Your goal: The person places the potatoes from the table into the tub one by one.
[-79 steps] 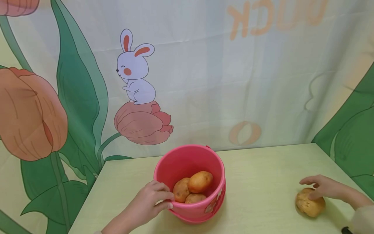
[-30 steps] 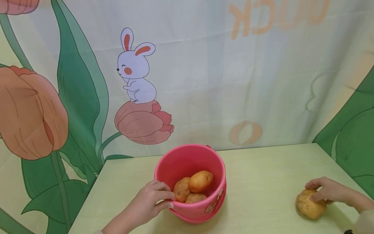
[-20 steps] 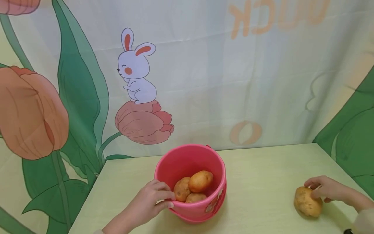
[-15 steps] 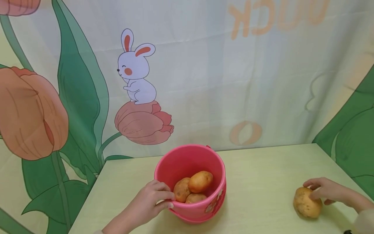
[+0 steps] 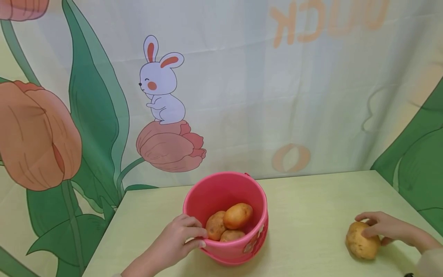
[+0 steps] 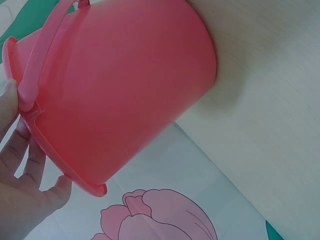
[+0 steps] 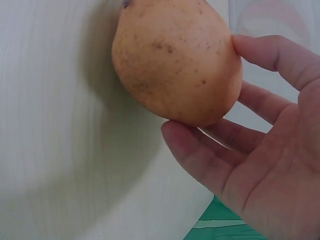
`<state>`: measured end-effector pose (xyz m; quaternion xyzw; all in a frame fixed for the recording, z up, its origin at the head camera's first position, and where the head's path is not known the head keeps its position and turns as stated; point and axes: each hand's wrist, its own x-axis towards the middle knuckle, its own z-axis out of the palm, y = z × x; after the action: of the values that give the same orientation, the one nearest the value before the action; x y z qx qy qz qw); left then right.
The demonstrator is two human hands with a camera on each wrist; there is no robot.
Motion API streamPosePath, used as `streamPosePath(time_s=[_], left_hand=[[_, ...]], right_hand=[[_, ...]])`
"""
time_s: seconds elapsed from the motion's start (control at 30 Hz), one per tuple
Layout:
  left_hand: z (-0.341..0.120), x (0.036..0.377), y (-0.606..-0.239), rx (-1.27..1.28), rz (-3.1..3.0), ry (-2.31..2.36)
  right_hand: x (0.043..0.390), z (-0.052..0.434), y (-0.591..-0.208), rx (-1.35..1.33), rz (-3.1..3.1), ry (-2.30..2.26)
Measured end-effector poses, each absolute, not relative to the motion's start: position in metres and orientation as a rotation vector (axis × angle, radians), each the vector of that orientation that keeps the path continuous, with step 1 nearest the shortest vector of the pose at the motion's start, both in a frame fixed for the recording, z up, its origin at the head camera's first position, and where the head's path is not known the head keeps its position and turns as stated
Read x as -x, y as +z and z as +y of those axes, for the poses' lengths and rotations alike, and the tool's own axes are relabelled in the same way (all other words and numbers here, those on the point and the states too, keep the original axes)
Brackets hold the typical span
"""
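My left hand [image 5: 178,238] grips the near-left rim of a pink plastic bucket [image 5: 226,252], its fingertips hooked over the edge. In the left wrist view the outer wall of the bucket [image 6: 135,80] and part of its handle [image 6: 45,50] show beside the hand. Several potatoes lie inside, the topmost potato [image 5: 238,215] resting on the others. Over at the right, my right hand [image 5: 392,227] holds a single potato [image 5: 361,243] close to the tabletop. The right wrist view shows thumb and fingers touching this potato [image 7: 175,65] around one end.
Both hands work over a pale yellow-green table [image 5: 308,215]. Behind its back edge hangs a cloth backdrop [image 5: 242,96] printed with tulips and a rabbit. A small black object [image 5: 408,274] shows near the right sleeve at the bottom edge.
On the right, the potato has turned and shifted slightly left, with the right hand following it. The left hand and the bucket have stayed in place.
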<state>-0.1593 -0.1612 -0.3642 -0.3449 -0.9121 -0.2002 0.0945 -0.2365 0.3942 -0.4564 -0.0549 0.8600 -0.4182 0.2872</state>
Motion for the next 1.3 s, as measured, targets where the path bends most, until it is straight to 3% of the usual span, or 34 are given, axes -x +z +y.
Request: streamPosePath(time_s=[1.3], left_hand=[[-0.161, 0.158, -0.362, 0.990, -2.774, -0.616]], right_hand=[[0.239, 0.369, -0.435, 0.421, 2.398, -1.054]])
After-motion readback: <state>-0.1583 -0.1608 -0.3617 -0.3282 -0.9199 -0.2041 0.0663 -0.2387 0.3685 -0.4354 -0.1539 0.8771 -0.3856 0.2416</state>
